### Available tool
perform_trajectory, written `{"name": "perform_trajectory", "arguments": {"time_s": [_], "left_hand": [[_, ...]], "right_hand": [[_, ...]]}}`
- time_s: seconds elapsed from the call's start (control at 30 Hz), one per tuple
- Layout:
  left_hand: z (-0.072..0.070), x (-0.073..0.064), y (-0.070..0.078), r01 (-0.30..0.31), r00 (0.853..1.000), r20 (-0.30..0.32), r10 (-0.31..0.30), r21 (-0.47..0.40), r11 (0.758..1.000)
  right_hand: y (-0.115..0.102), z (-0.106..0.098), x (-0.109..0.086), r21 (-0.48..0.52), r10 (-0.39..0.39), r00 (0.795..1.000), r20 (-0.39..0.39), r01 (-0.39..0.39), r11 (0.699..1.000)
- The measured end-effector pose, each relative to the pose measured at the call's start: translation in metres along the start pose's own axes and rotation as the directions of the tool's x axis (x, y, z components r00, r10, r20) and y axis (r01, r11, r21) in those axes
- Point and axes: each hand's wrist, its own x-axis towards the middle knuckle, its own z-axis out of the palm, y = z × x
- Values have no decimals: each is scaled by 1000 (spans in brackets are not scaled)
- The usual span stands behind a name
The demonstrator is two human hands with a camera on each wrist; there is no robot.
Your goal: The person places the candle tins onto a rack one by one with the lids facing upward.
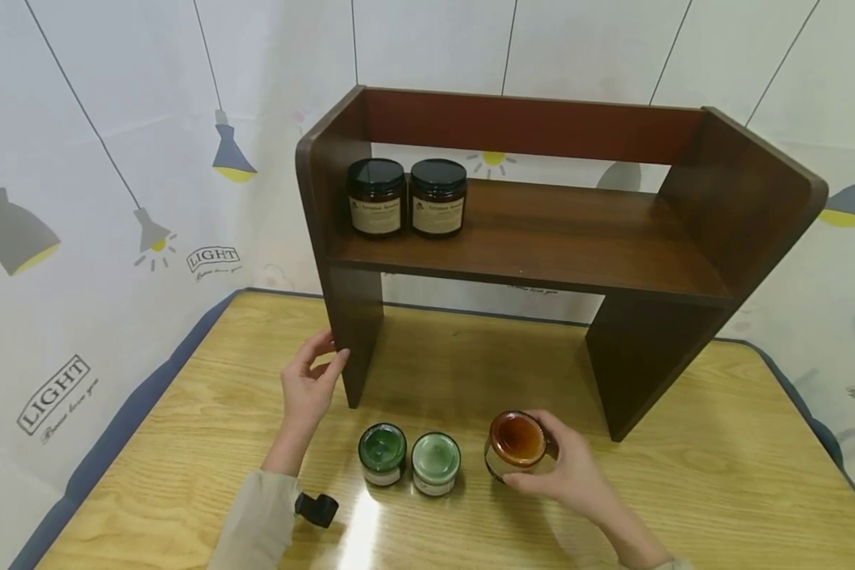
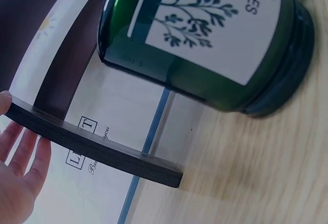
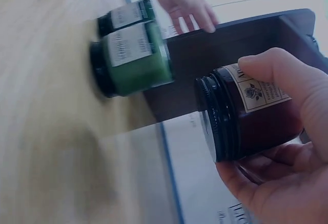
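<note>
My right hand [image 1: 573,475] grips an amber jar candle [image 1: 516,439] by its sides, thumb on the label, base up and black lid [image 3: 215,121] facing the table. At the front left edge of the dark wooden shelf [image 1: 527,289], my left hand [image 1: 309,384] has its thumb and fingers on either side of the side panel [image 2: 97,144]. Between the hands stand two green jar candles, a dark green one [image 1: 382,453] and a paler one [image 1: 435,461], both upside down.
Two dark jars with black lids, one [image 1: 376,198] at the left end and another [image 1: 438,198] beside it, stand upright on the shelf board. The shelf stands on a wood-grain table [image 1: 207,412] before a wall covering [image 1: 271,206] printed with lamps.
</note>
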Motion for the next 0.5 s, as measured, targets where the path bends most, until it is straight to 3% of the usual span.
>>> {"name": "perform_trajectory", "arguments": {"time_s": [0.3, 0.5], "left_hand": [[1, -1, 3, 19, 1000, -1, -19, -6, 1000], [3, 0, 21, 17, 1000, -2, -17, -11, 1000]], "right_hand": [[-26, -20, 10, -89, -49, 998, -45, 45, 995], [-42, -31, 15, -164, -12, 998, -59, 2, 986]]}}
